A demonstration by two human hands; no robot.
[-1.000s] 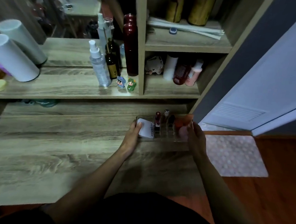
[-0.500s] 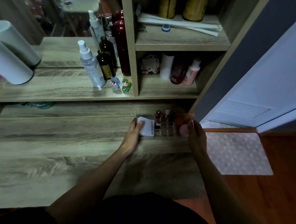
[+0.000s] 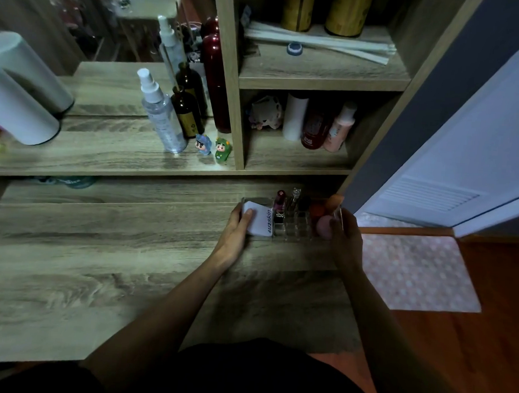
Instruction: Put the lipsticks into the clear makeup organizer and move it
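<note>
The clear makeup organizer stands on the wooden desk near its far right end, just under the shelf edge. Lipsticks stand upright in its small slots. A white box fills its left part and pink and orange sponges its right part. My left hand grips the organizer's left end, fingers over the white box. My right hand grips its right end.
A shelf above holds a spray bottle, a dark bottle, two small figurines and a white cylinder. The cubby holds bottles. A white door and a dotted mat lie to the right.
Both hands have kept their hold on the organizer's ends. It has barely shifted on the desk; the view has mostly moved with my head.
</note>
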